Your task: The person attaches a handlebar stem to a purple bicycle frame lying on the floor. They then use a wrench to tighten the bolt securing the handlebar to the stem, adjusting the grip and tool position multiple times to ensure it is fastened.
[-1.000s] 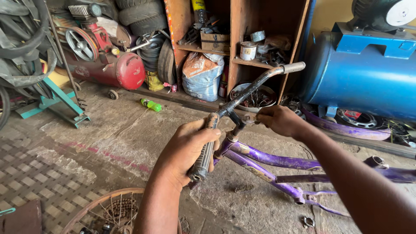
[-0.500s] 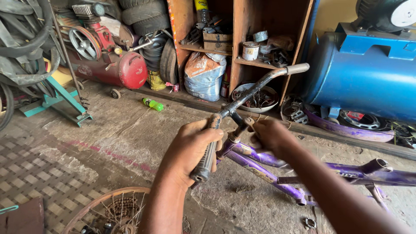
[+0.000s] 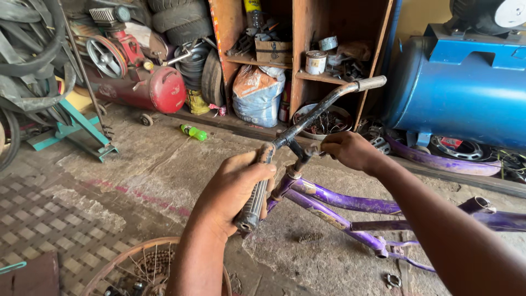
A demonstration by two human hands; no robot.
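A purple bicycle frame [image 3: 350, 203] lies low over the concrete floor, its dark handlebar [image 3: 323, 107] angled up to the right. My left hand [image 3: 233, 189] is wrapped around the near grey ribbed grip [image 3: 253, 205]. My right hand [image 3: 348, 151] is closed on the stem area at the middle of the handlebar, fingers pinched at the clamp [image 3: 307, 151]. The far grip [image 3: 371, 83] sticks up free. The frame's open seat tube [image 3: 475, 205] shows at the right.
A spoked wheel [image 3: 142, 268] lies by my left forearm. A red compressor tank [image 3: 159, 90], tyres, a wooden shelf unit [image 3: 296, 38] with cans and a sack stand behind. A blue tank [image 3: 466, 96] is at the right; a green bottle [image 3: 194, 132] lies on the floor.
The view has shifted slightly and the handlebar now sits a little further right. Both hands keep their hold on the bar and stem.
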